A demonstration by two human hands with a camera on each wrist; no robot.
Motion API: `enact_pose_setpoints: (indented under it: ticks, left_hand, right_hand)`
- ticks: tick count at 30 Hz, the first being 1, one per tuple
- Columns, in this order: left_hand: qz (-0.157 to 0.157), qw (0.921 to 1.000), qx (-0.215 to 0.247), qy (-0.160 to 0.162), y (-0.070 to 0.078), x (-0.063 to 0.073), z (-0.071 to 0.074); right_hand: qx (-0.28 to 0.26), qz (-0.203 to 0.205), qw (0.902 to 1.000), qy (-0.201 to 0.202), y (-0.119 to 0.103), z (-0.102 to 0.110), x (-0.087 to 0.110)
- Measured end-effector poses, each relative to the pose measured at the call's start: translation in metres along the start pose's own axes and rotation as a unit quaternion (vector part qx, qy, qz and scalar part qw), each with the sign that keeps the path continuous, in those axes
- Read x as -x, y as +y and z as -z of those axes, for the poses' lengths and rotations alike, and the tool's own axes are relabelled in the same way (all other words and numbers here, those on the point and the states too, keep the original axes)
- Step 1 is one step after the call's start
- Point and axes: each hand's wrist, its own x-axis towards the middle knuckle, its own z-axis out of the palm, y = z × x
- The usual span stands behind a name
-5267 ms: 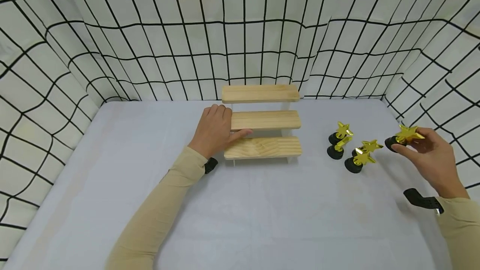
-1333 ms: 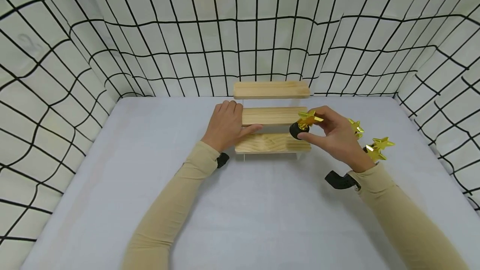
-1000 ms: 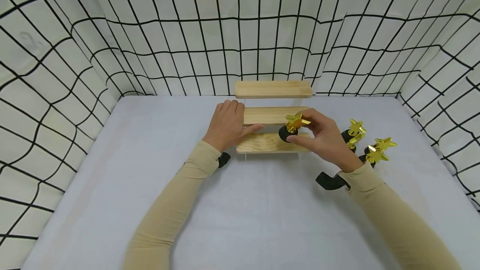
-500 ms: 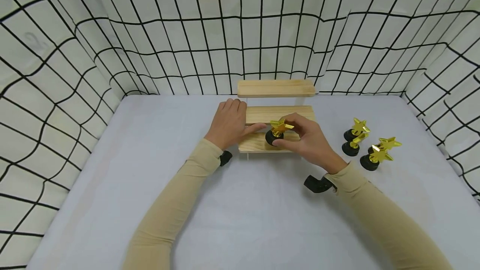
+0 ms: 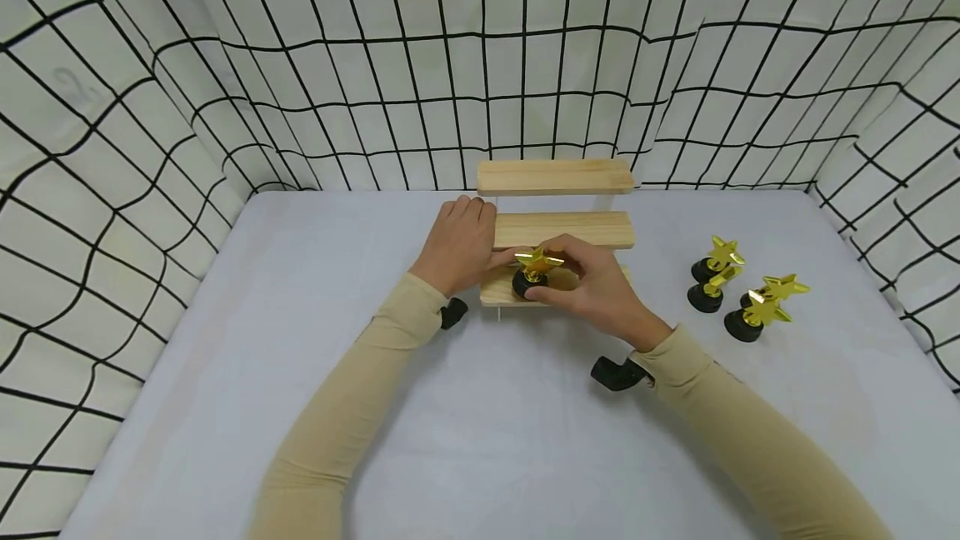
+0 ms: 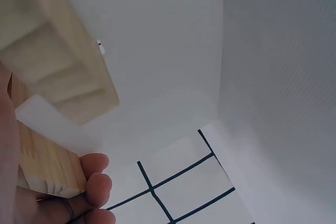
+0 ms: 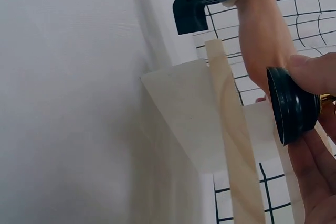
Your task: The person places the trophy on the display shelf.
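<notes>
My right hand (image 5: 592, 283) pinches a small star trophy (image 5: 531, 273), gold on a round black base, over the left part of the lowest step of a three-step wooden display stand (image 5: 555, 180). In the right wrist view, a gap shows between the trophy's black base (image 7: 291, 106) and the lowest plank (image 7: 233, 135). My left hand (image 5: 459, 244) grips the left end of the middle plank. Its fingertips (image 6: 98, 187) curl round the plank end (image 6: 50, 163) in the left wrist view, and the thumb reaches along the front, partly behind the trophy.
Several more star trophies (image 5: 750, 315) stand in a group on the white-covered table (image 5: 480, 440), right of the stand. A white sheet wall with black grid lines (image 5: 420, 73) encloses the table at the back and sides.
My right hand has carried the trophy from the table's right side leftward to the lowest step, lowering it there. The left hand keeps its grip on the stand.
</notes>
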Motion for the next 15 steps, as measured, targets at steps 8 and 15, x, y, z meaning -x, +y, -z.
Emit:
enact_pose_setpoints:
  ticks: [8, 15]
  left_hand:
    - [-0.011, 0.9998, -0.013, 0.014, -0.002, 0.0, 0.001]
    - [-0.017, 0.9995, -0.022, 0.017, -0.002, 0.0, 0.0]
  right_hand:
    - [0.0, 0.008, 1.0, -0.001, 0.003, -0.01, -0.001]
    - [0.006, -0.002, 1.0, 0.001, 0.003, -0.016, 0.0]
